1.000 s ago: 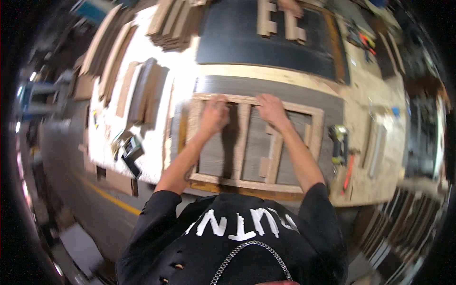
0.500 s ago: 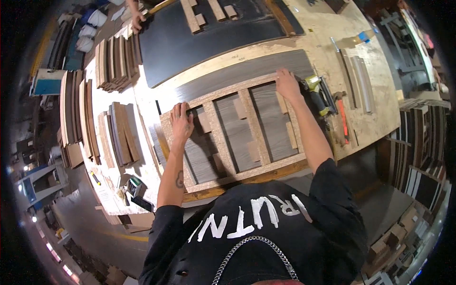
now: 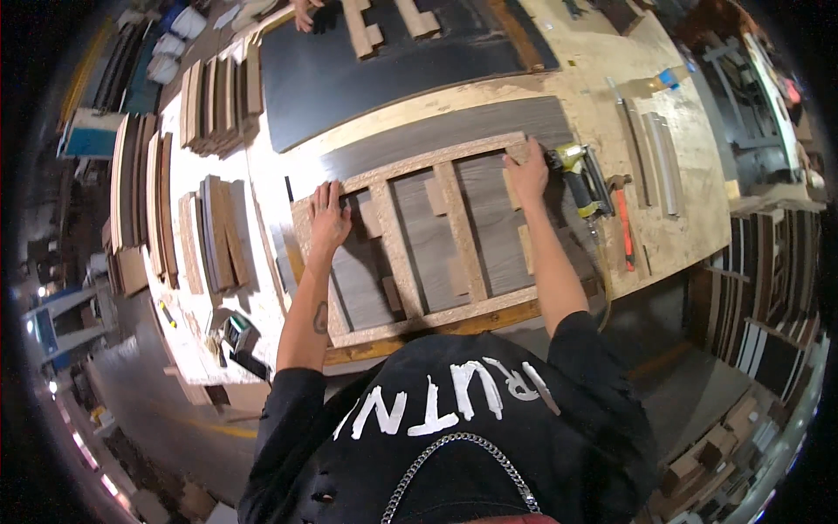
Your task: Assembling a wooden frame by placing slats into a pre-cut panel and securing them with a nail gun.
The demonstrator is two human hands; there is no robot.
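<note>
A ladder-like frame (image 3: 453, 201) of pale chipboard strips lies over a grey wood-grain panel (image 3: 506, 118), in front of me. My left hand (image 3: 328, 220) is closed over its far rail near the left corner. At the far right corner my right hand (image 3: 527, 177) grips the end of the same rail, thumb on the near side. Small wooden blocks (image 3: 436, 197) show along the inner sides of the strips. Just right of my right hand lies a green and black nail gun (image 3: 576, 179), with an orange-handled hammer (image 3: 625, 229) beside it.
Stacked wood strips (image 3: 218, 105) stand on the left. A dark panel (image 3: 349, 83) with chipboard pieces lies beyond, another person's hand (image 3: 305, 14) at its far edge. Metal-coloured strips (image 3: 661, 162) and a bottle (image 3: 663, 79) are at right. A black tool (image 3: 243, 341) sits near left.
My right hand has slid from on top of the far rail to around its right end. The frame sits slightly further left in view. The other person's hand has shifted right and away.
</note>
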